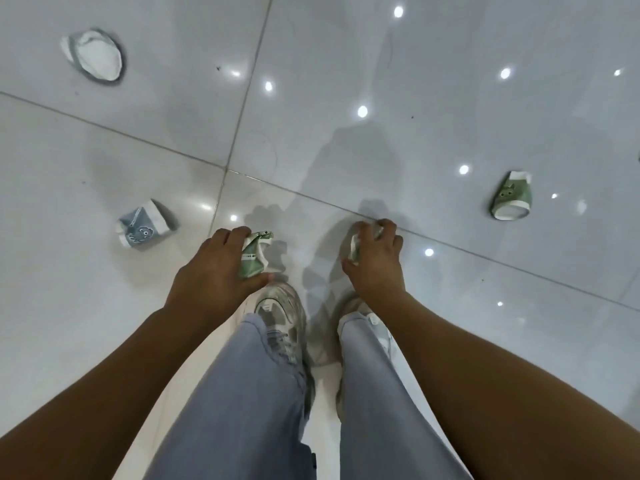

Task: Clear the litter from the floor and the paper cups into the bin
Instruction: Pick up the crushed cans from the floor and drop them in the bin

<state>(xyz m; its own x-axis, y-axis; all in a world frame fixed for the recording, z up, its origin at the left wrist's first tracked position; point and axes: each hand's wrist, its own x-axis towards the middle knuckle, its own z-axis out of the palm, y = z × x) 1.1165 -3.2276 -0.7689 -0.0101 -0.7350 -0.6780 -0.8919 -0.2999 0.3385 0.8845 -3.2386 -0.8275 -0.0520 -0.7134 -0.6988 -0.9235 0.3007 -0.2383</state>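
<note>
Left grip: the left hand (pixel 211 271) has fingers and thumb curled round a crushed green-and-white paper cup (pixel 254 254), which juts out past the fingertips.
Right grip: the right hand (pixel 375 261) is clamped on a second crumpled paper cup, green and white (pixel 356 245), mostly hidden under the knuckles.
Loose cups: a flattened blue-grey printed paper cup (pixel 143 225) lies just outward of the left grip; a white squashed cup with its mouth showing (pixel 95 55) lies well beyond it; a green paper cup with a small face print (pixel 510 197) lies on its side, well outward of the right grip.
Doing it well: my judgement is that both holds should stay firm through the rise, since crushed paper springs and slips.
Bin: not in view.
Room: glossy pale grey floor tiles (pixel 346 64) stretch ahead of both grips; only the person's pale trainers (pixel 280 306) sit close beneath them.
</note>
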